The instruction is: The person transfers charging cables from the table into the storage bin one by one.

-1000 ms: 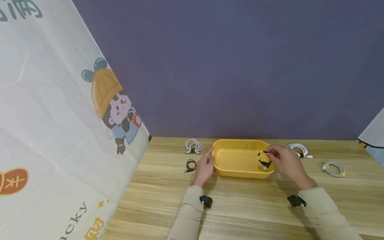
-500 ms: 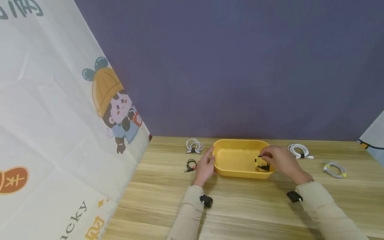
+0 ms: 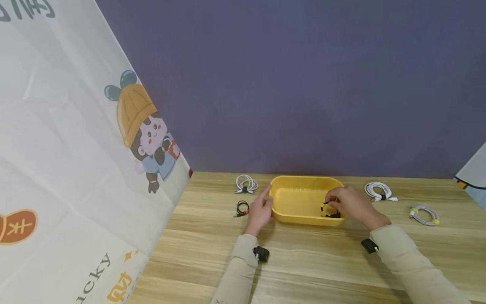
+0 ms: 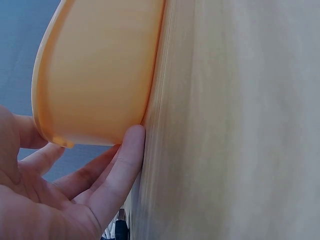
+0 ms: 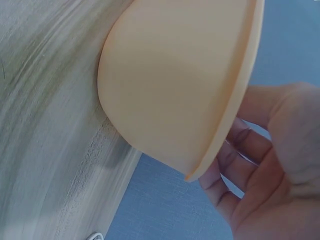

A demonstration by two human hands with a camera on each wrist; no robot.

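Observation:
In the head view a yellow plastic basin [image 3: 303, 219] stands on the wooden table. My left hand [image 3: 260, 213] rests against its left end, the fingers spread and fairly straight; the left wrist view has their tips on the basin's end wall [image 4: 100, 75]. Over the right end, my right hand [image 3: 351, 204] pinches the top of a coiled black cable [image 3: 333, 215] with yellow on it. That cable hangs low inside the basin, and I cannot tell whether it touches the floor. In the right wrist view the fingers of the right hand [image 5: 272, 170] reach behind the rim, which hides the cable.
Left of the basin lie a coiled white cable [image 3: 246, 184] and a small black cable [image 3: 242, 208]. To the right are a white coil [image 3: 379, 191] and a grey cable with yellow ties [image 3: 424, 215]. A dark blue panel [image 3: 296, 93] rises behind the table.
My right hand has moved slightly left and lowered the black cable deeper into the basin's right end. The left hand has stayed at the left end.

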